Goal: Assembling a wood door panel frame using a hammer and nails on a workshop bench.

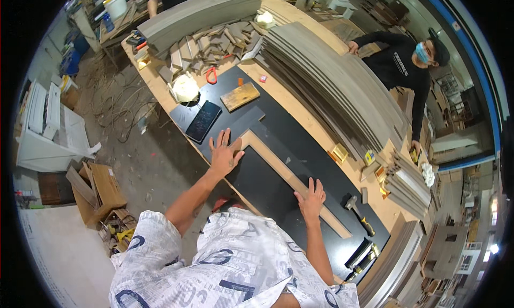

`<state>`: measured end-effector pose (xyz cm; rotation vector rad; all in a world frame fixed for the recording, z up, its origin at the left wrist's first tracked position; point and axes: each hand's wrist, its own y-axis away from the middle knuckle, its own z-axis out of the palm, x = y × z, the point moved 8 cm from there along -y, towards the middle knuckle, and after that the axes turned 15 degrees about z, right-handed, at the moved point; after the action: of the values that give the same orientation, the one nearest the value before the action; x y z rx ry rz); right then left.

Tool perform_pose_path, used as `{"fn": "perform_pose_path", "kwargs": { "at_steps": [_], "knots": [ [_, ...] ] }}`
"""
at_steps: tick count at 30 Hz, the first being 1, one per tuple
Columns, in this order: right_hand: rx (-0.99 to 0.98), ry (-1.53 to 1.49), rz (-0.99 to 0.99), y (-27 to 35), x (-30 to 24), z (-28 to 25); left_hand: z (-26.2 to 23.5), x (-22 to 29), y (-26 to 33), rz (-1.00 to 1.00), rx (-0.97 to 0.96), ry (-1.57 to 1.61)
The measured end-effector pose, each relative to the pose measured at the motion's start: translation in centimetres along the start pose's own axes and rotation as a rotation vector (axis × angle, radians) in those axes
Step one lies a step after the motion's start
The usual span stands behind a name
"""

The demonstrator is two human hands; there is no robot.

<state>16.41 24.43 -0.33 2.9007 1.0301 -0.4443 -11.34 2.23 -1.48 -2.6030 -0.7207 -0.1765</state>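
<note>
On the workbench [321, 127]: one black panel [278, 147], both hands pressed flat on it, fingers spread, gripping nothing — left hand [224, 154], right hand [311, 200]. Nearby: one hammer [357, 211], one phone [203, 120], apparently two co-workers.

A long wooden workbench [316, 120] runs through a cluttered workshop. Along its far side lie stacked grey boards [342, 83]. On the near side the concrete floor [155, 168] is dusty, strewn with cables and scraps. Beside the bench on that floor sit open cardboard boxes [96, 193] and a white cabinet [51, 128]. Beyond the bench's far end stands a white bucket [115, 5].
</note>
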Motion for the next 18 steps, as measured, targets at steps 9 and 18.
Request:
{"fn": "perform_pose_path", "kwargs": {
  "at_steps": [9,18],
  "knots": [
    [-0.005,0.035,0.002,-1.2,0.4,-1.7,-1.8,2.7,-3.4,0.054,0.074,0.050],
    [0.188,-0.578,0.261,-6.8,11.5,-6.5,2.4,0.1,-1.3,-0.023,-0.200,-0.095]
  ]
}}
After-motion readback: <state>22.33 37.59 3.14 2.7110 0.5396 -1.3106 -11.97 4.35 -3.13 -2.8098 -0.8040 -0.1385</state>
